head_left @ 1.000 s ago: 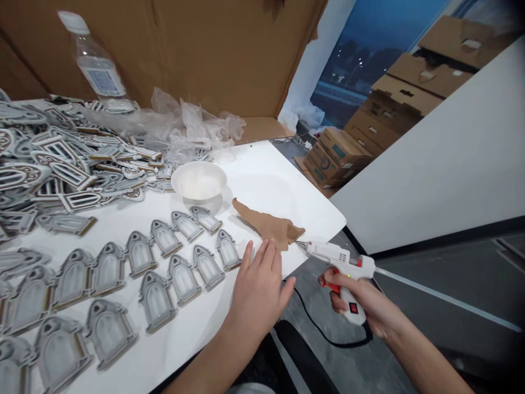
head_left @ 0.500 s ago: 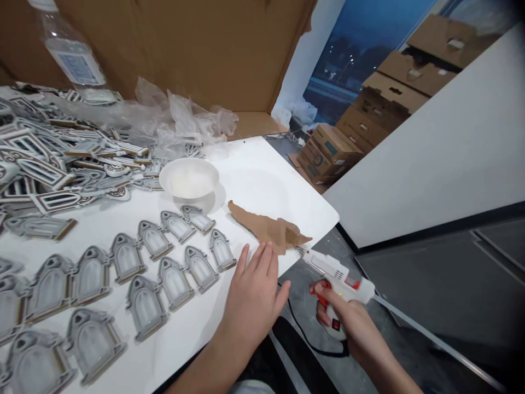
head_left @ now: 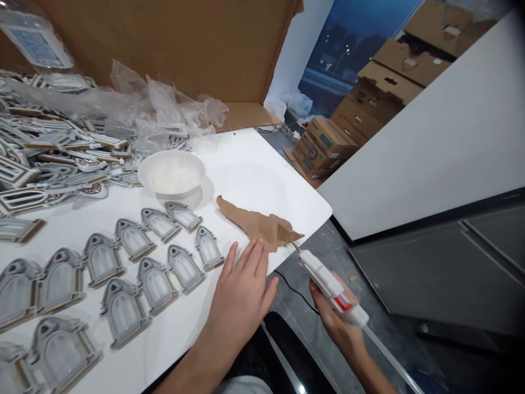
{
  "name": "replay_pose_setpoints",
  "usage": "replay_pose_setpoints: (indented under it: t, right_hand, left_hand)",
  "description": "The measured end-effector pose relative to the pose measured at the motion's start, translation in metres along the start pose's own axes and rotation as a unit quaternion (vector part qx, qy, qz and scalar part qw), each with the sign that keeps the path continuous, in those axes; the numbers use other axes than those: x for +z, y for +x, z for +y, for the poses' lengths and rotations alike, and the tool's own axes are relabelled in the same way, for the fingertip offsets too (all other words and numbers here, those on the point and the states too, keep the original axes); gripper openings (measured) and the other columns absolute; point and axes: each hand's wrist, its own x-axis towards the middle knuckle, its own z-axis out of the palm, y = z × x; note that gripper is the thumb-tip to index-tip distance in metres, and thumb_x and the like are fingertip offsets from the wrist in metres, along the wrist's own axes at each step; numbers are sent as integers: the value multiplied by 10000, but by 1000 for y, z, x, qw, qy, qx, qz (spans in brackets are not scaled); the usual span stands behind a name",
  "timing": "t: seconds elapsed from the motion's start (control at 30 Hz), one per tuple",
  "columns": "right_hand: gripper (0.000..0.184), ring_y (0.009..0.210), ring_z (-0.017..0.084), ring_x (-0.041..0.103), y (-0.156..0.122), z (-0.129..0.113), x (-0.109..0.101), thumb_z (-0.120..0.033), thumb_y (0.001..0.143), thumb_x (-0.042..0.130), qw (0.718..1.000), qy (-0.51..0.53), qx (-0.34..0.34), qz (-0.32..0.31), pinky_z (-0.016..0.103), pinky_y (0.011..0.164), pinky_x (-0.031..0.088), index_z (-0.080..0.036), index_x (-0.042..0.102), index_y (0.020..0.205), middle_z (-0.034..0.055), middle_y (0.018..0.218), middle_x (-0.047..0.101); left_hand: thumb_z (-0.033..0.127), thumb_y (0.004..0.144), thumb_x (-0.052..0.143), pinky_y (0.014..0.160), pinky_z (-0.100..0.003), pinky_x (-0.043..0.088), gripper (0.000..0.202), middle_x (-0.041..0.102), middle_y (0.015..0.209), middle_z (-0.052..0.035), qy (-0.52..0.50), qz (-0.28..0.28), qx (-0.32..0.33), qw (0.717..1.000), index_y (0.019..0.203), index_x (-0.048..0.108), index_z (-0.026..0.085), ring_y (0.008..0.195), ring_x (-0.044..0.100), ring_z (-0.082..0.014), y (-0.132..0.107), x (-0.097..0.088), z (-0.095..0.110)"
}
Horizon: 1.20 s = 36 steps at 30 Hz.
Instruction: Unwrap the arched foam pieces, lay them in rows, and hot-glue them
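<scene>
My left hand (head_left: 240, 290) lies flat near the table edge, fingers stretched out, its fingertips on the lower edge of a torn piece of brown cardboard (head_left: 250, 218). My right hand (head_left: 338, 320) is wrapped round a white hot glue gun (head_left: 328, 278) with a red part on its side. A long glue stick (head_left: 394, 358) sticks out of the gun's back end. The nozzle meets the cardboard's right part, by the table's edge. Left of my left hand, small grey arched window pieces (head_left: 153, 282) lie in rows on the white table (head_left: 246, 164).
A white bowl (head_left: 172, 174) stands behind the rows. Further left are a heap of grey and white decorative pieces (head_left: 53, 139), crumpled clear plastic (head_left: 164, 109) and a plastic bottle (head_left: 36, 44). A big cardboard sheet (head_left: 172, 49) rises at the back. Boxes (head_left: 324, 142) are stacked beyond the table.
The glue gun has rolled in my right hand, so its top now faces me, and its nozzle has come onto the cardboard. My left hand stays on the cardboard. The view has shifted slightly.
</scene>
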Motion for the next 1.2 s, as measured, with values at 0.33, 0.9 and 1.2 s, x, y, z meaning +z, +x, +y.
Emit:
replay_pose_setpoints:
  t: [0.33, 0.9, 1.2]
  right_hand:
    - [159, 590, 121, 433, 9, 17, -12, -149, 834, 496, 978, -145, -141, -42, 236, 525, 338, -211, 481, 688, 0, 739, 428]
    - [306, 459, 119, 383, 12, 0, -9, -419, 810, 584, 975, 80, 187, -92, 248, 467, 316, -230, 438, 619, -51, 495, 413]
    - [214, 398, 93, 337, 23, -1, -14, -377, 806, 548, 929, 224, 249, -156, 234, 463, 259, -198, 514, 693, -69, 363, 420]
  left_hand:
    - [295, 966, 390, 1147, -470, 287, 399, 547, 1390, -99, 13, -10, 2, 1000, 1285, 536, 106, 1295, 494, -225, -1, -1, 0]
    - [287, 956, 411, 1133, -470, 302, 394, 561, 1376, -99, 8, 1, -1, 1000, 1275, 541, 97, 1275, 513, -227, -1, 1, 0]
    - [285, 953, 419, 1136, -473, 289, 394, 560, 1376, -107, -2, -3, -4, 1000, 1278, 536, 96, 1280, 507, -231, -1, 2, 0]
